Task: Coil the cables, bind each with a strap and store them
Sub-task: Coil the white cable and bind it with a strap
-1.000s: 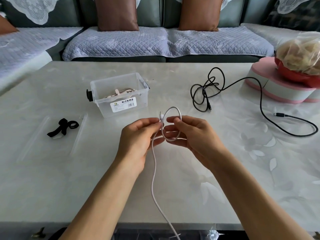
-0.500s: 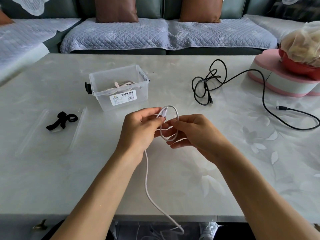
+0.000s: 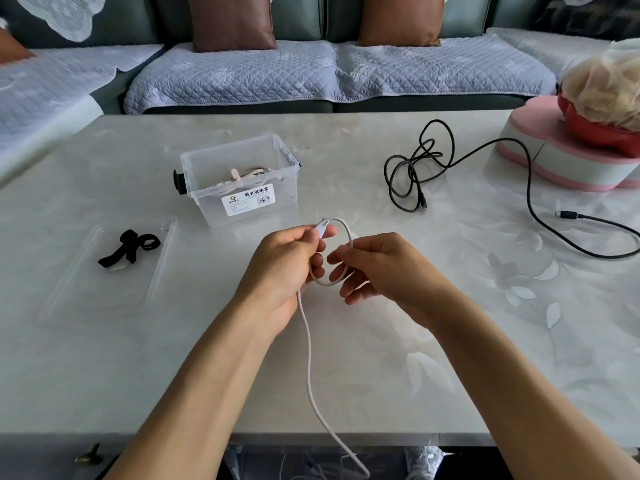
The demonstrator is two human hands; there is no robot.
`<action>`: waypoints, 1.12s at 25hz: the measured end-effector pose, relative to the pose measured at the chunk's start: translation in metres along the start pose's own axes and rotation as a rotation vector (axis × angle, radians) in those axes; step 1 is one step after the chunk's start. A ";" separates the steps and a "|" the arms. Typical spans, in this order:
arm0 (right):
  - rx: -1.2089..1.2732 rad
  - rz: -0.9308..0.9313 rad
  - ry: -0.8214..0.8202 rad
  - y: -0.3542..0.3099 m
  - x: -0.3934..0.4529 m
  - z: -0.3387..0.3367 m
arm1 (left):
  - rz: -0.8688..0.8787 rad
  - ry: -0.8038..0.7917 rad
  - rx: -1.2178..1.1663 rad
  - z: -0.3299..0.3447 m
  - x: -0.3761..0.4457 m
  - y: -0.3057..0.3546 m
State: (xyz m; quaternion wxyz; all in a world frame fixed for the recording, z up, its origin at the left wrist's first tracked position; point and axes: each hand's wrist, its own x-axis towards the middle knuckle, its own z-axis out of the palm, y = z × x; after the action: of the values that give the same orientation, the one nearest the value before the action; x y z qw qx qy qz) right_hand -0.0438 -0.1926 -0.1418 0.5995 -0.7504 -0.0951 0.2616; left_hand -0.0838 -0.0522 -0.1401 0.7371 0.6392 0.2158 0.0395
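Left grip: my left hand (image 3: pixel 287 265) pinches the plug end of the white cable (image 3: pixel 308 341), thumb and fingers curled on it, over the middle of the tabletop (image 3: pixel 450 375).

Right grip: my right hand (image 3: pixel 377 268) has its fingers curled, pinching the far side of the first loop between fingertips; the lower fingers look loose beneath it.

White cable: one small loop sits between the two hands; the rest runs down toward the near edge of the tabletop and drops off it out of view.

Black cable (image 3: pixel 426 168): loosely tangled toward the far right of the tabletop, its tail sweeping out to the right edge, not yet coiled.

Strap (image 3: pixel 130 245): black, lying near the left edge, well apart from my hands.

Storage box (image 3: pixel 242 178): clear, just beyond my hands toward the far edge, with a pale bundled cable already inside.

Step, as I judge it: early winding of the white cable; binding and storing remain.

Risk one: the hanging tail could snag on the near edge and tug the loop out of my right pinch.

Risk two: a light pinch lets the loop spring open, since the cable looks springy.

Risk three: uneven loops would make strapping awkward.

Risk four: reaching left for the strap one-handed could spill the coil.
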 end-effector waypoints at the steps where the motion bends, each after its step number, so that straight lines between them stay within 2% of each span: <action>1: 0.010 -0.003 -0.001 0.000 0.000 -0.001 | -0.057 -0.017 -0.106 -0.003 0.000 0.002; 4: 0.019 -0.021 -0.024 -0.002 0.000 -0.001 | -0.256 -0.143 -0.444 -0.012 0.002 0.006; 7: 0.047 -0.029 -0.014 -0.001 0.000 0.000 | -0.316 -0.193 -0.575 -0.019 0.004 0.006; 11: 0.078 0.029 -0.086 0.002 -0.003 0.009 | -0.206 -0.086 -0.667 -0.024 0.012 0.010; 16: 0.157 0.117 -0.427 0.007 -0.009 0.030 | -0.064 -0.063 -0.744 -0.034 0.022 0.018; 18: 0.202 0.121 -0.496 0.007 -0.011 0.034 | -0.044 -0.070 -0.759 -0.036 0.022 0.019; 21: 0.271 0.144 -0.418 0.004 -0.010 0.028 | -0.024 -0.031 -0.750 -0.044 0.022 0.018; 26: 0.196 0.222 -0.235 0.000 -0.012 0.002 | -0.004 0.063 -0.756 -0.063 0.024 0.017; 28: 0.237 0.249 -0.158 -0.004 -0.012 -0.007 | 0.040 0.116 -0.797 -0.073 0.028 0.020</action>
State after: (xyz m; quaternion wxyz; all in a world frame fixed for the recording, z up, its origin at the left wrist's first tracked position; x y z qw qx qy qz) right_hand -0.0493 -0.2026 -0.1338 0.6375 -0.6575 -0.0165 0.4013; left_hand -0.0811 0.0281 -0.1345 0.9130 0.3040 0.2121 0.1704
